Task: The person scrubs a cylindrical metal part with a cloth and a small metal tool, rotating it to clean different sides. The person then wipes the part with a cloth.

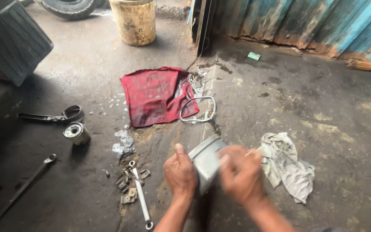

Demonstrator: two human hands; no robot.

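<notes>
Right hand (pixel 241 174) motion-blurred, grip perhaps closed

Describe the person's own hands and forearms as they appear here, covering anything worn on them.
Both the left hand and the right hand are bare: no gloves, rings, watch or bands show. The forearms are bare too, with no sleeves in view. The right hand is motion-blurred, so fine detail there cannot be told.

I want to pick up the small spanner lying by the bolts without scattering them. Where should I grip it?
Grip the spanner by its bare lower shaft, just above the ring end nearest the left hand, coming from above. Its upper end lies among the bolts; the lower half probably has bare floor on both sides.
</notes>
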